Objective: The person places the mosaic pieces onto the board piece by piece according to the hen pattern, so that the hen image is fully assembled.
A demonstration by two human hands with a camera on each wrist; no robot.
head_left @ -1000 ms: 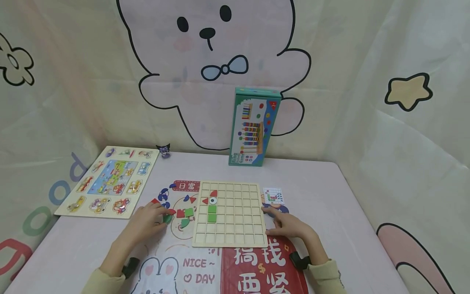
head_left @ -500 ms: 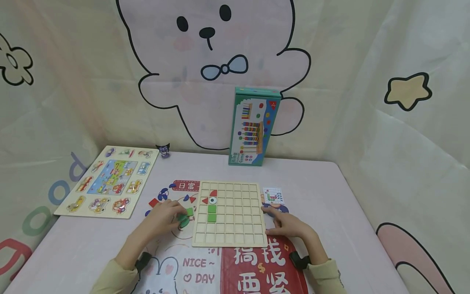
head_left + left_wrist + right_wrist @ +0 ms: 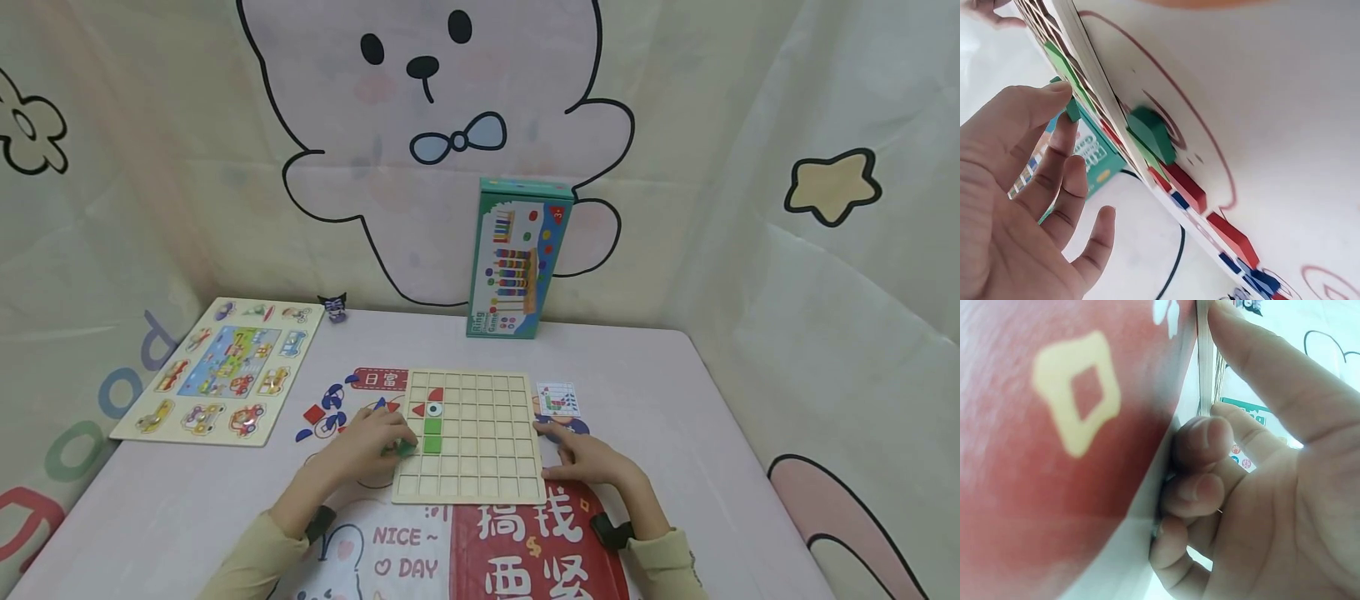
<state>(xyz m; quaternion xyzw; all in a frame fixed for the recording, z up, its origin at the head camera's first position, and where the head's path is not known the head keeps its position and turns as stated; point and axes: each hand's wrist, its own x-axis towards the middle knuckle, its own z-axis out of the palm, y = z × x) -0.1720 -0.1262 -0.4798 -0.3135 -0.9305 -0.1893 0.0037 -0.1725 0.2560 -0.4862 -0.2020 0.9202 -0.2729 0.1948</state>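
Note:
The left hand [image 3: 367, 443] pinches a dark green piece [image 3: 1072, 109] between thumb and index finger, over the left edge of a wooden grid board [image 3: 487, 437]. On that board sit a red rounded piece [image 3: 437, 394], a red triangle [image 3: 418, 410], an eye piece [image 3: 434, 409] and two light green squares [image 3: 432, 435] in a column. A second dark green piece [image 3: 1152, 134] lies on the mat beside the board, hidden by the hand in the head view. The right hand [image 3: 592, 460] touches the board's right edge with thumb and index fingertip; its other fingers rest bent on the mat.
Loose blue pieces [image 3: 333, 396] and a red square [image 3: 314, 413] lie left of the board. A small pattern card [image 3: 558, 400] is at its right. Farther back stand a green game box [image 3: 517, 267], a vehicle puzzle board [image 3: 165, 383] and a small figurine [image 3: 335, 307].
The left hand has moved right from the loose pieces to the board's left edge, picking up a dark green piece. The right hand and the board have stayed put.

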